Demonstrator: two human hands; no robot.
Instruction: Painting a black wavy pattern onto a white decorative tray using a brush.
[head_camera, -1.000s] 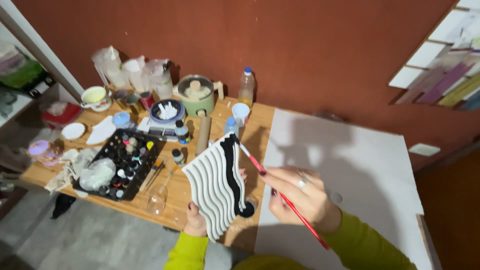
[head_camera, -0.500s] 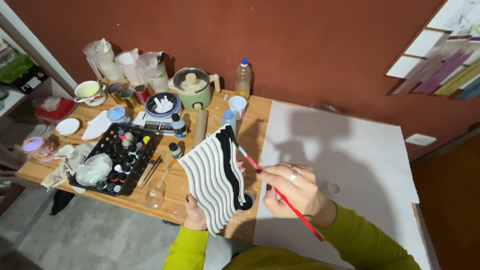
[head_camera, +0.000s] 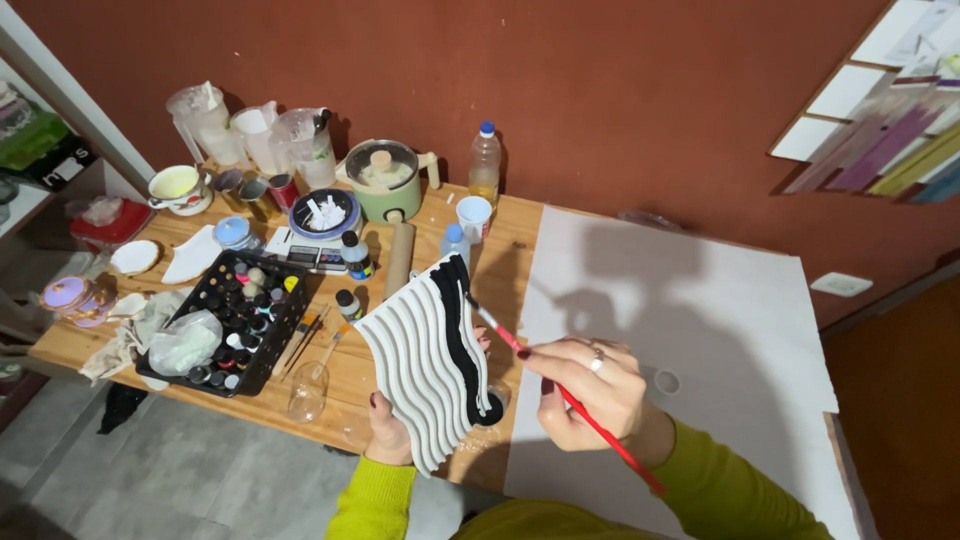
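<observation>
Head view: left hand (head_camera: 388, 432) grips ridged wavy white relief panel (head_camera: 425, 365) from below, tilted upright; right hand (head_camera: 590, 390) pinches red brush (head_camera: 565, 395), tip on its black stripe.

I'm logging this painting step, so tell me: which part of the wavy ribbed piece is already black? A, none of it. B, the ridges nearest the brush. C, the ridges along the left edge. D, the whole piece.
B: on the wavy ribbed piece, held up by the left hand, only the ridges beside the brush in the right hand are black; the rest are white.
</observation>
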